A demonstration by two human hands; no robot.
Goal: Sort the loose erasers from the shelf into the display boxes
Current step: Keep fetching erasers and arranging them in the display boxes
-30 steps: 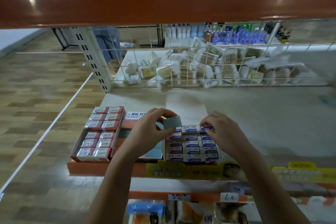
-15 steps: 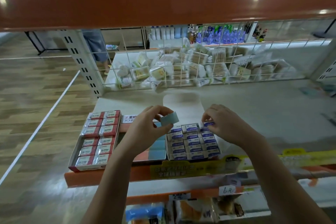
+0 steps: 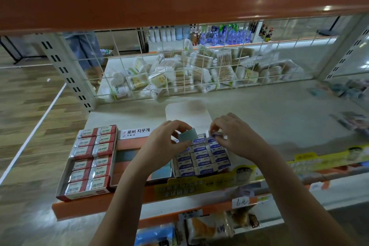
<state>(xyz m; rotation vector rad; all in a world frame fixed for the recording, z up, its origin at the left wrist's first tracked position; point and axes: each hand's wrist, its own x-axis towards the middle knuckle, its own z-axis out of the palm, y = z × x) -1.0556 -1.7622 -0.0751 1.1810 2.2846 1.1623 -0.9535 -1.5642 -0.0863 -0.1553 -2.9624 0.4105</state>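
My left hand (image 3: 161, 146) pinches a grey-green eraser (image 3: 187, 135) just above the gap between two display boxes. My right hand (image 3: 237, 138) pinches a blue-and-white eraser (image 3: 216, 134) over the back row of the box of blue-labelled erasers (image 3: 201, 162), which is tightly packed. To the left of it lies a box with teal and salmon erasers (image 3: 127, 156), partly hidden under my left forearm. At the far left stands a box of red-and-white 2B erasers (image 3: 91, 158).
The boxes sit at the front of a grey shelf (image 3: 269, 118) with an orange lip. A wire grid (image 3: 179, 74) closes the back, with packs of cotton swabs behind it. Loose erasers (image 3: 339, 90) lie blurred at the far right. An orange shelf hangs overhead.
The camera has shifted slightly left, and both hands have stayed over the back of the blue eraser box. The right hand's eraser has lifted a little into view.
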